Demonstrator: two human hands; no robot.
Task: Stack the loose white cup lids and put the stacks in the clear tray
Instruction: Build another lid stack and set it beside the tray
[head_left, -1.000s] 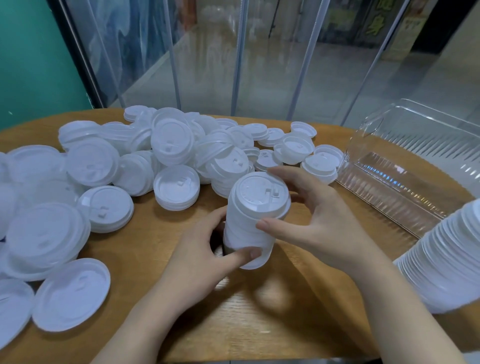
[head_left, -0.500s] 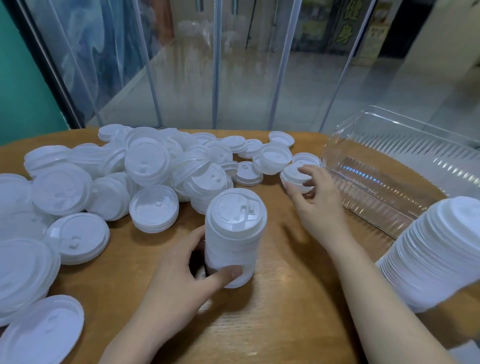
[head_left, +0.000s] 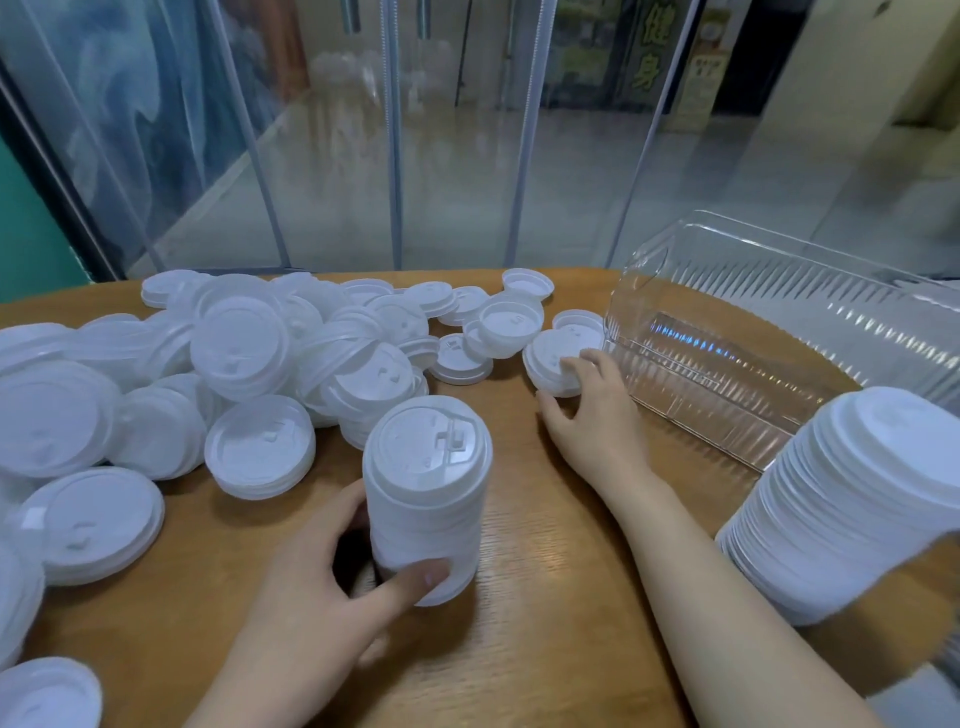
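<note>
From the head view, the left hand (head_left: 332, 587) gripped an upright stack of lids (head_left: 426, 493) standing on the wooden table (head_left: 545, 623). The right hand (head_left: 587, 410) curled its fingers on a small pile of lids (head_left: 550, 358) just beside the clear tray (head_left: 753, 353), with loose lids (head_left: 234, 374) heaped at left.

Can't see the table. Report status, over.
Left hand grips the lid stack. Right hand grasping loose lids beside the clear tray. Nothing blocking.

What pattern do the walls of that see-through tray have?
The clear tray has fine vertical ribbing along its walls, seen in the head view.
</note>
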